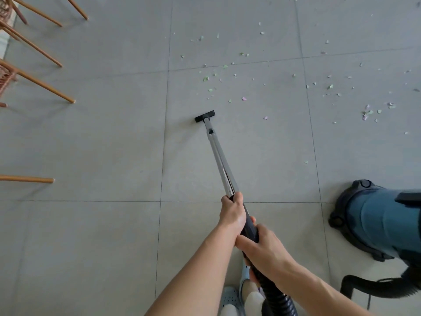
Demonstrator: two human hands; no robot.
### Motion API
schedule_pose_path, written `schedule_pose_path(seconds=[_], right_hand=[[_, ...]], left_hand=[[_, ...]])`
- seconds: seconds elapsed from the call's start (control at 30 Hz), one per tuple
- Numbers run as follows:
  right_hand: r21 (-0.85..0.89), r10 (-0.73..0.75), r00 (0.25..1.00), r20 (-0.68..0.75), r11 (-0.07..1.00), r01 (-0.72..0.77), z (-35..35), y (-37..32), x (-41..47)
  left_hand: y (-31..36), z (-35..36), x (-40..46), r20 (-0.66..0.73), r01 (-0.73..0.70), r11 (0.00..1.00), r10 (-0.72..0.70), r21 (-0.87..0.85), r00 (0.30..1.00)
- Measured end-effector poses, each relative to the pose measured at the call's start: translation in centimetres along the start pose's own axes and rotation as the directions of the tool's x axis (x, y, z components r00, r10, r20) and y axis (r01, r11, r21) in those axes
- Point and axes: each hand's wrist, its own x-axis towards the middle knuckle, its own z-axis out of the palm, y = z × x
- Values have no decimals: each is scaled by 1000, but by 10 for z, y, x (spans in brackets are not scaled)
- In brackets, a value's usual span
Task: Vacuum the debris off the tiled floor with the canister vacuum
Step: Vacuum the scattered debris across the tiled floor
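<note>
Gripping wand [219, 156] w/ left hand [231, 212] fwd, right hand [262, 247] wrapped behind, steering nozzle [204, 116] toward debris [206, 78].

Soft, even daylight on the tiled floor [91, 137]; faint shadows trail the chair legs [41, 84] toward 8 o'clock. Wide-angle bending at edges; slight overall softness.

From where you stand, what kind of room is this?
Probably a home dining area: large grey floor tiles, slim wooden chair legs at the left, and a blue canister vacuum beside scattered paper-like debris.
</note>
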Motion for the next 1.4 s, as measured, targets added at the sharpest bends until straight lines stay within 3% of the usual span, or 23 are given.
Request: schedule_pose_path(seconds=[0.27,0.57,0.9,1.4], right_hand=[[22,11,999,48,1000,-12,0,-21,17],[40,-21,999,32,999,19,23,-1,19],[-162,1,999,-34,987,-6,66,63,-24],[-252,-137,988,-71,961,115,56,-19,48]], left_hand=[[21,-3,22,-17,-50,998,50,24,999],[5,-19,25,-8,-83,982,85,169,996],[-79,-46,-10,6,-15,994,16,-112,1000],[21,-53,47,49,-27,995,31,-93,998]])
